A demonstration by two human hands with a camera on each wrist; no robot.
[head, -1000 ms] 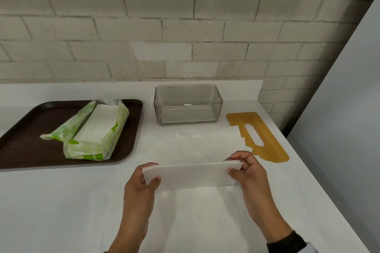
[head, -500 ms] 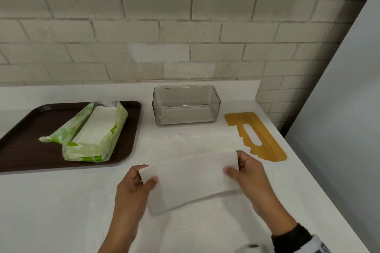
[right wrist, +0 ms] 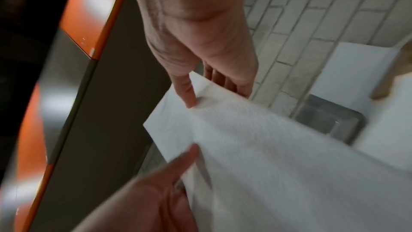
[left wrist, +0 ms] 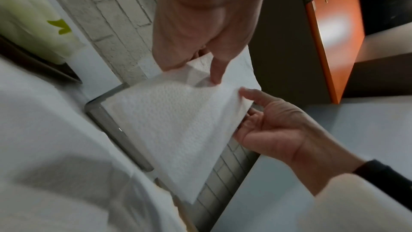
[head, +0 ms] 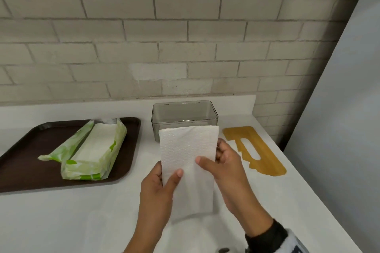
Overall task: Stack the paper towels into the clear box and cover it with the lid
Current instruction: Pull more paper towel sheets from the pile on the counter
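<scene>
So, quick rundown of where everything sits:

Paper towel: white embossed folded paper towel is held up off the white countertop, long side running away from the person, its far edge in front of the box's near wall from the head view.

Left hand: left hand pinches the towel's left edge low down, thumb on the top face, the other fingers tucked behind it.

Right hand: right hand pinches the right edge, thumb on top pointing left, fingers curled behind the sheet. The wrist views show the same thumb-over, fingers-under grip, though they're a bit blurry.

Clear box: clear rectangular plastic box stands open at the back of the counter near the brick wall; can't tell if anything's inside.

Lid: flat yellowish wooden lid with a slot cut in it lies on the counter just right of the box, not on it.

Towel pack: torn-open green-and-white plastic pack of white towels lies on a dark brown tray to the left of the box.
</scene>
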